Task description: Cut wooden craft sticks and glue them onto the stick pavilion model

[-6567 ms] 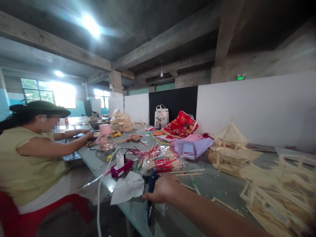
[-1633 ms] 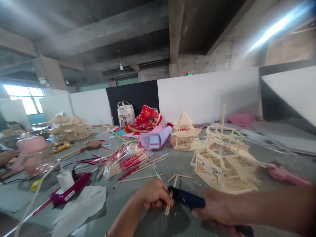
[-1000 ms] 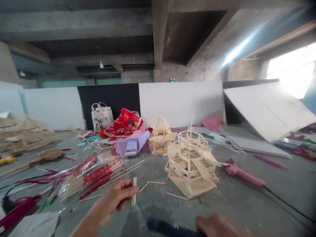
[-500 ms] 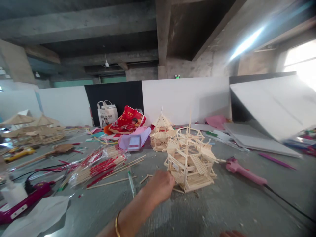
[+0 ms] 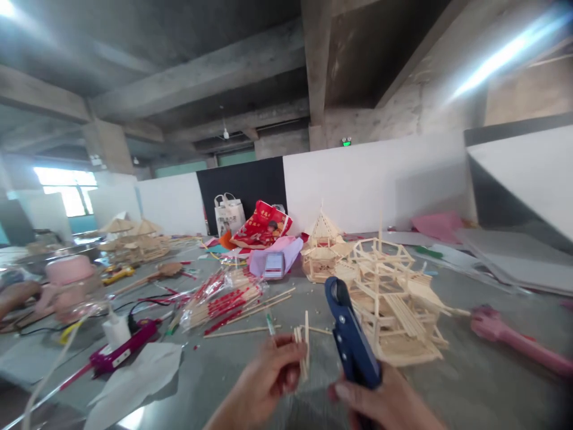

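At the lower centre of the frame, the left hand [image 5: 274,371] has its grip pinching a few short sticks [image 5: 307,334] between thumb and fingers, their long axis nearly upright. To their right, and apart from them, the right hand [image 5: 385,397] has its grip wrapped round a dark blue tool [image 5: 351,331], whose head slants toward the upper left. The left hand is the nearer one to the sticks. The stick model [image 5: 380,298] stands on the bench [image 5: 215,382] behind the tool, right of centre. Left of centre, a clear plastic bag [image 5: 192,313] holds red-marked sticks. Beyond it, the white tote bag's [image 5: 229,214] contents cannot be told.
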A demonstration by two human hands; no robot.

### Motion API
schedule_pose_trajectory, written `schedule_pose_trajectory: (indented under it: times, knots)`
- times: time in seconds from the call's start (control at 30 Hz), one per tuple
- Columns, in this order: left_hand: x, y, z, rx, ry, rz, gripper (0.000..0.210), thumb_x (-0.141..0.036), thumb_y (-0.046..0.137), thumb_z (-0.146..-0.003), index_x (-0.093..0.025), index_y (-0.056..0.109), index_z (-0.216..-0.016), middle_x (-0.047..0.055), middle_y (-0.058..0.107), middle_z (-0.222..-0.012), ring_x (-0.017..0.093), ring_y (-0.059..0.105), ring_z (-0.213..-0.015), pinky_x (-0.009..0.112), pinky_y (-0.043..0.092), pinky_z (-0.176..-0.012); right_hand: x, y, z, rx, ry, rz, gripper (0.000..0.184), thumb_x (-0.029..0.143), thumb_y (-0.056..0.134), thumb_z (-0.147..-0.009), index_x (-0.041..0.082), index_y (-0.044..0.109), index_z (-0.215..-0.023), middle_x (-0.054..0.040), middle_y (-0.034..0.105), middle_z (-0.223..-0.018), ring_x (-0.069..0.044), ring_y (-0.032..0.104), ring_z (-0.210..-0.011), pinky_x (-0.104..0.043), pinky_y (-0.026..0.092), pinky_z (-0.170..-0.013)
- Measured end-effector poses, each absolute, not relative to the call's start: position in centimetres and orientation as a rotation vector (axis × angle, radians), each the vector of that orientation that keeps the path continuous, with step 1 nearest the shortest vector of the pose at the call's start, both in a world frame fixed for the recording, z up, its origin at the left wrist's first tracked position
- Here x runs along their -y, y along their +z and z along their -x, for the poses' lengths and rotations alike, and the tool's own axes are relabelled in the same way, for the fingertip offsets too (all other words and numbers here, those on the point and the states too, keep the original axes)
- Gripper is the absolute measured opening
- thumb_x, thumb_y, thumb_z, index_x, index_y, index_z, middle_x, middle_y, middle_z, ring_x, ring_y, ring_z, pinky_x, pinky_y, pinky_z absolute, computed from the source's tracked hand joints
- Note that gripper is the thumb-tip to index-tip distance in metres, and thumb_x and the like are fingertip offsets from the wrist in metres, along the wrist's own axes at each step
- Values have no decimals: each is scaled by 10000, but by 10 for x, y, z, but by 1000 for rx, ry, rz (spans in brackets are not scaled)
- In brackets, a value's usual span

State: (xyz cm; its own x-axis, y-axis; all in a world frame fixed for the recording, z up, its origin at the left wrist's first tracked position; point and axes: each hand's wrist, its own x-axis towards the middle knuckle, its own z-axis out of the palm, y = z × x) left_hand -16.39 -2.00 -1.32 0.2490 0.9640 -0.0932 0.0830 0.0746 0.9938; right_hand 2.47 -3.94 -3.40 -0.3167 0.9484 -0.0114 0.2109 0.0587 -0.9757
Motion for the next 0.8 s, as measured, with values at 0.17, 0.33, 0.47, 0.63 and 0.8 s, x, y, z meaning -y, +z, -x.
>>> schedule_pose_trajectory:
  times: [0.17,0.33,0.47,0.63,0.8]
  knots:
    - [27,-27,162,-969,1007,-1074,295,-449,617,-655,-161,550,-662,-74,401,-376,26,269,-303,174,166,-324,10,-33,10,1468,1587,1060,401,551,595,-593,161,536,-666,30,498,-381,-92,461,-331,-187,328,-356]
    - [23,-40,161,-969,1029,-1091,315,-453,647,-627,-149,568,-651,-68,410,-335,27,267,-264,171,158,-292,7,-43,10,1410,1616,1065,421,541,664,-553,147,544,-638,18,514,-393,-89,468,-338,-184,339,-354]
    - [27,-40,154,-964,1106,-1043,285,-413,634,-653,-144,543,-633,-55,438,-374,25,293,-293,163,164,-310,8,-49,8,1374,1634,992,453,561,679,-529,136,553,-624,9,514,-390,-96,471,-340,-195,362,-358]
    - [33,-33,149,-957,1059,-1003,254,-366,644,-649,-125,570,-674,-31,473,-420,32,330,-324,165,187,-325,10,-47,7,1365,1684,873,391,499,689,-549,133,555,-584,35,479,-369,-74,424,-320,-198,383,-363]
    - [33,-28,151,-974,1036,-1017,251,-356,678,-628,-123,587,-650,-49,434,-445,30,334,-351,169,205,-341,15,-39,0,1392,1772,888,341,429,692,-550,115,594,-641,28,486,-374,-72,410,-313,-206,393,-356]
